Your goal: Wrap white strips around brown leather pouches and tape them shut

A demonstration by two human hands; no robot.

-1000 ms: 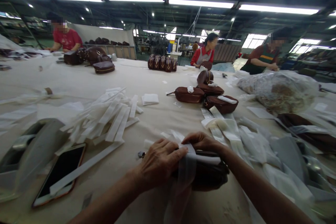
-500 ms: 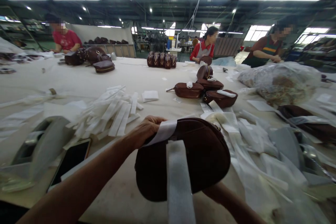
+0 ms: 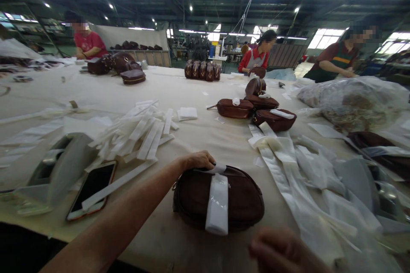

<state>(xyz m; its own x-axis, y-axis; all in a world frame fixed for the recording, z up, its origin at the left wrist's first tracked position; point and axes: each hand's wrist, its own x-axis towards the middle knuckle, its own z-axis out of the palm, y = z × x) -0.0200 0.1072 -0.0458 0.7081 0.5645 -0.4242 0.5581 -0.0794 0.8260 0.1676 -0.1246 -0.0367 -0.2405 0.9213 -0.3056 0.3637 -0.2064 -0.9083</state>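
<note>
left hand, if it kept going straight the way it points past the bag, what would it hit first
The left hand, resting at the far edge of the brown bag, points right and away. Bare cloth of the table comes first; then, probably, the white strips, though depth is hard to judge.

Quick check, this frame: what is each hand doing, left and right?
Left hand: fingers closed on the white strip at the far edge of the brown bag.
Right hand: blurred at the near edge, holding nothing visible; open or closed cannot be told.
</note>
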